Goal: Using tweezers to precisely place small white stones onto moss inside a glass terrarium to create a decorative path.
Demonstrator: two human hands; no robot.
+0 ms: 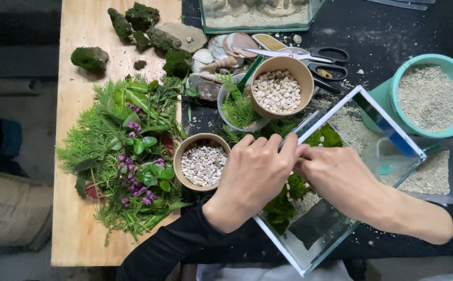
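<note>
- Head view: both hands meet at the near-left rim of the glass tank [387, 125], the landmark for all positions below.
- Left hand [252, 174]: fingers curled, tips pressed together at the tank rim; whether they pinch anything cannot be told, since the tips are covered by the knuckles.
- Right hand [341, 179]: fingers bent and reaching over the rim into the tank; the tips touch the left hand's tips. Any held item is hidden.
- Moss [289, 200]: green clumps lie inside the tank, directly under and beside both hands, on a pale sand layer [348, 125] that covers the far half of the tank floor.
- Procedure note: work with fingertips only, press moss down lightly, and keep wrists off the thin glass edge so the tank does not shift.
- Near bowl of pebbles [203, 162]: just left of the tank, beside the left hand; avoid knocking it with the forearm.
- Far bowl of pebbles [278, 91]: beyond the tank's far-left corner, touching a glass cup of fern sprigs [237, 106].
- Scissors [317, 57]: well beyond the tank.
- Teal bucket of sand [429, 96]: right of the tank.
- Clear plastic tray [447, 171]: right of the tank, near side.
- Cut greenery with purple flowers [125, 156]: well left of the tank, on a wooden board [80, 229].
</note>
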